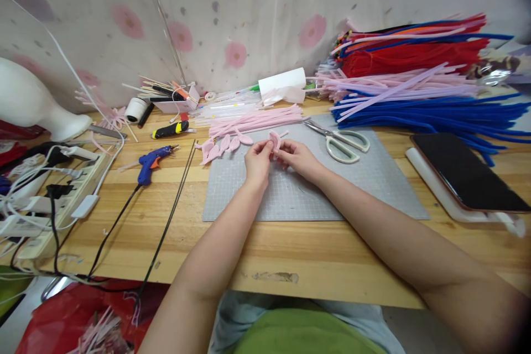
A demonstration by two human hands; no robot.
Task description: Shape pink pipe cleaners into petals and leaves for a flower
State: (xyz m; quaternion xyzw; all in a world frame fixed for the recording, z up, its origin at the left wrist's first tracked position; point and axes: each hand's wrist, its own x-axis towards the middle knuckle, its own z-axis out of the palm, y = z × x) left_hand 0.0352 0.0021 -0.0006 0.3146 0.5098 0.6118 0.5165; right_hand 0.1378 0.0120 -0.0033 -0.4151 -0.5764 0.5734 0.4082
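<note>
Above the grey cutting mat [236, 199], a bent pink pipe cleaner [274, 139] is pinched between my two hands. My left hand [259, 160] grips its left side, and my right hand [297, 158] grips the right side, with a short straight end poking out above. Fingers hide the lower part of the piece. Left of my hands lie several leaf-shaped pink pipe cleaner pieces [225, 145]. A bundle of straight pink pipe cleaners [257, 119] rests behind them. Scissors [341, 141] with pale green handles lie spread on the mat to the right.
A blue glue gun [151, 165], a yellow-black cutter [170, 130] and thin dark rods [174, 207] lie to the left, near a cabled power strip [66, 204]. Blue pipe cleaners [427, 116] and a phone [468, 171] are at right. A white foam head [33, 99] stands far left.
</note>
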